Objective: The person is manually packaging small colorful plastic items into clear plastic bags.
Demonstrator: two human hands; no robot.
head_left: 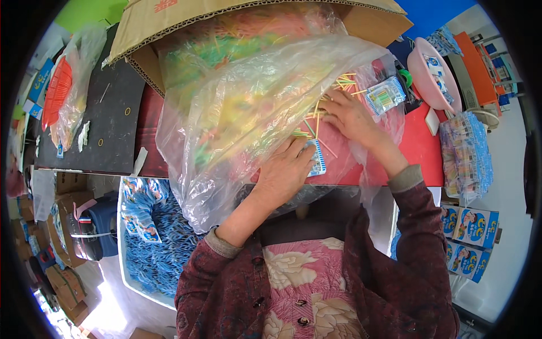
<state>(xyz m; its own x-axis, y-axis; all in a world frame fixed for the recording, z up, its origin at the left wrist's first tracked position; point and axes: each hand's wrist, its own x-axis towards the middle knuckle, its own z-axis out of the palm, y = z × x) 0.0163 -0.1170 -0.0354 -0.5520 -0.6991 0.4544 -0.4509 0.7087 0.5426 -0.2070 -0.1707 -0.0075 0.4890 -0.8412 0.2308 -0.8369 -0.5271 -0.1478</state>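
My left hand [287,169] rests at the front edge of the red tabletop. Its fingers are closed on a small blue-and-white packet [318,159], and thin coloured sticks show just past the fingertips. To the right and farther back, my right hand [353,120] has its fingers bent among loose thin coloured sticks [317,120], its fingertips pinching at them. Beyond that hand lies a filled blue-edged packet [385,95] with sticks showing inside. A big clear plastic bag [226,135], full of red, green and yellow sticks, spills out of a cardboard box [144,68] in front of me.
A pink basin [420,68] holding packets stands at the back right. Bundled blue packets [466,152] sit at the table's right edge. Below left is a white tub [122,248] of blue packets. A black board [107,124] covers the left side, with a red basket [58,90].
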